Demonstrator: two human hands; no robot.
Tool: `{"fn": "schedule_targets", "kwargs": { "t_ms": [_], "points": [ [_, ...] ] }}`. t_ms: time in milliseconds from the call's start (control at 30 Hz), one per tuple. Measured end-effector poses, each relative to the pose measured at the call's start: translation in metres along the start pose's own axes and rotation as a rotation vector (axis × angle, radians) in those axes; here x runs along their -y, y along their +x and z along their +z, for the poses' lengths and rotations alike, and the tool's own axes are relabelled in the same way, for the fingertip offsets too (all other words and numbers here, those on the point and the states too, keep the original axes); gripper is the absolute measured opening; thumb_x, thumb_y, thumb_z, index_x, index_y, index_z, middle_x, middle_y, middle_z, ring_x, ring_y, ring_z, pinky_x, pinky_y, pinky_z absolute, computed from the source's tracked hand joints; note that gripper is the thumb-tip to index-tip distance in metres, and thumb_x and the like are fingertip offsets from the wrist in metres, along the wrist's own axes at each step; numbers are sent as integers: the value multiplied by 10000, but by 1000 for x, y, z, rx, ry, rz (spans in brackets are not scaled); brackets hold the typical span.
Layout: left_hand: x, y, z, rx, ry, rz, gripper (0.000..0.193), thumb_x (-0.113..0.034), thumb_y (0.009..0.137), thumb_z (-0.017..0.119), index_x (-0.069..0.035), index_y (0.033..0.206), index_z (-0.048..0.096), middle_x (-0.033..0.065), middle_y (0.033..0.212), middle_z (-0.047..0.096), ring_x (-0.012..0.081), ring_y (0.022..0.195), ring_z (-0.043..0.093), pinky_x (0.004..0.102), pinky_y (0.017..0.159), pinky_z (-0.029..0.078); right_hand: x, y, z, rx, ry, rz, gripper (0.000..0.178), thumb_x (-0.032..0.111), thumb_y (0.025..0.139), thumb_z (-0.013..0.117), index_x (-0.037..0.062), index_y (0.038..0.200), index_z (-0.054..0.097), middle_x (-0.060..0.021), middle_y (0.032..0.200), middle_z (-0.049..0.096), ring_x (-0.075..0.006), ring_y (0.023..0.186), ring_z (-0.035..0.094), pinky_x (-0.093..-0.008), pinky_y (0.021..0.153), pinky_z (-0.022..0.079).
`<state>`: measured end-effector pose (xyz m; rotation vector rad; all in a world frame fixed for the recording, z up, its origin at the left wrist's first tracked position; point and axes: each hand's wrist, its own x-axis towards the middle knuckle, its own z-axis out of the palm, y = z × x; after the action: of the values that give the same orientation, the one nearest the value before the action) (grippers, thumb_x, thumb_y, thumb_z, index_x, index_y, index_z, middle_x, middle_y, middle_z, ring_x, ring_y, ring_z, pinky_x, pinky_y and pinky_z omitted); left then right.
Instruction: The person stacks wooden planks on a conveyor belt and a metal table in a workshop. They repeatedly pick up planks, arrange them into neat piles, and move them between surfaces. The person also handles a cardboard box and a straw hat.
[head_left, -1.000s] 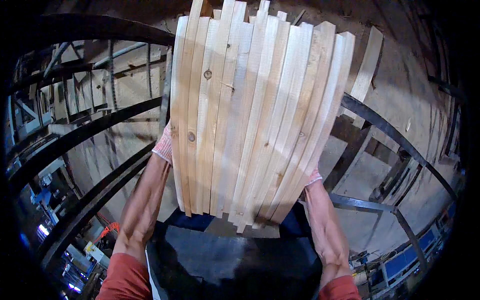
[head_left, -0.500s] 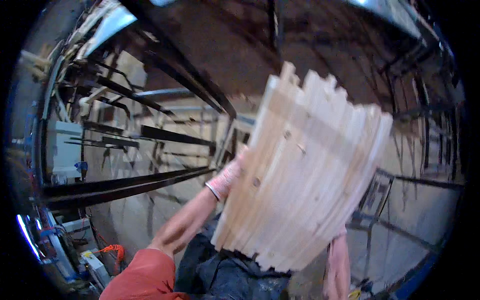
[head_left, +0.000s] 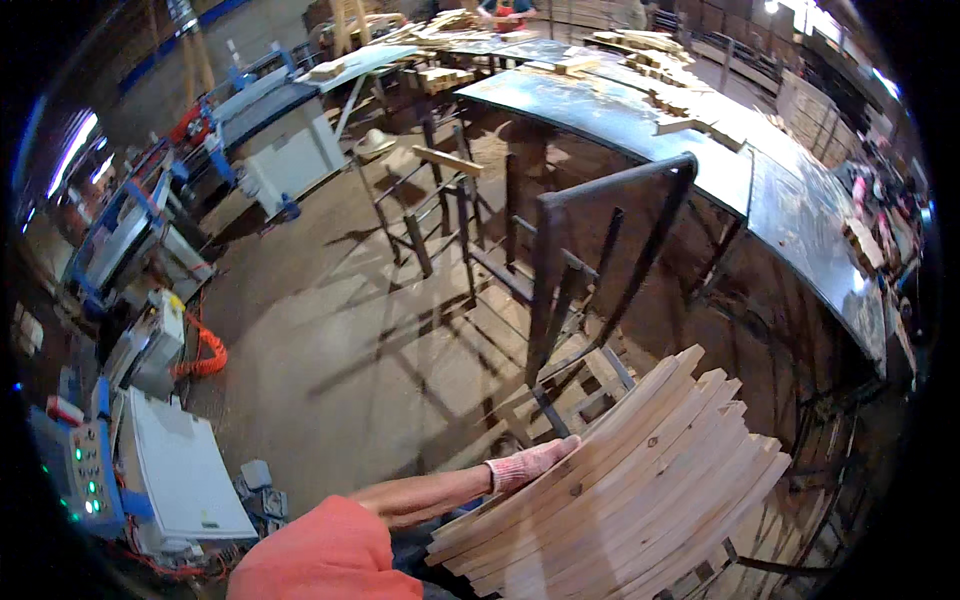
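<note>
One gloved left hand (head_left: 535, 463): fingers hold wooden slats (head_left: 640, 470), tips hidden
Right hand: out of sight, cannot tell its fingers' state
Slats: cut off at lower edge

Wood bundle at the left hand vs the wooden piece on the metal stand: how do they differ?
Count: the wood bundle is many strips side by side with staggered ends; the wooden piece lies alone.
Support: the bundle has the gloved left hand at its edge; the piece rests atop the dark metal stand.
Shared: both are bare, light-toned wood.
</note>
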<state>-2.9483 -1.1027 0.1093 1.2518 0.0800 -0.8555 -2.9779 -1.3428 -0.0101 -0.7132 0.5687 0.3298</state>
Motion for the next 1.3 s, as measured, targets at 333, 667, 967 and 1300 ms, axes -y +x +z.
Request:
{"fn": "schedule_targets", "kwargs": {
  "t_ms": [333, 667, 967, 1300],
  "points": [
    [107, -209, -134, -255, -291, -103, 703, -601, 1116, 417, -62, 1551, 535, 36, 1523, 572, 175, 1365, 502, 367, 1180, 384, -161, -16, 101, 66, -95, 124, 625, 557, 1076, 480, 94, 1486, 574, -110, 1385, 682, -321, 1194, 682, -492, 1028, 577],
    [111, -480, -372, 173, -1428, 174, 751, -647, 1106, 392, -83, 1592, 489, 66, 1495, 598, 196, 1325, 545, 381, 1159, 416, -334, -43, 327, 190, -223, 240, 631, 562, 1073, 480, 95, 1487, 577, -110, 1391, 681, -325, 1203, 679, -498, 1036, 573],
    [9, -611, -586, -849, -481, 386, 644, -414, 1101, 541, -49, 1620, 430, 76, 1580, 526, 175, 1379, 507, 374, 1157, 444, -451, 75, 566, 423, -353, 420, 636, 566, 1070, 480, 96, 1487, 579, -110, 1395, 679, -328, 1212, 676, -502, 1042, 570],
    [-158, -628, -848, -1145, -425, 547, 747, -595, 1131, 348, -69, 1662, 341, 90, 1586, 523, 198, 1426, 475, 380, 1193, 396, -557, 309, 930, 650, -466, 581, 642, 570, 1067, 480, 97, 1488, 581, -110, 1401, 677, -332, 1221, 672, -507, 1050, 566]
  ]
}}
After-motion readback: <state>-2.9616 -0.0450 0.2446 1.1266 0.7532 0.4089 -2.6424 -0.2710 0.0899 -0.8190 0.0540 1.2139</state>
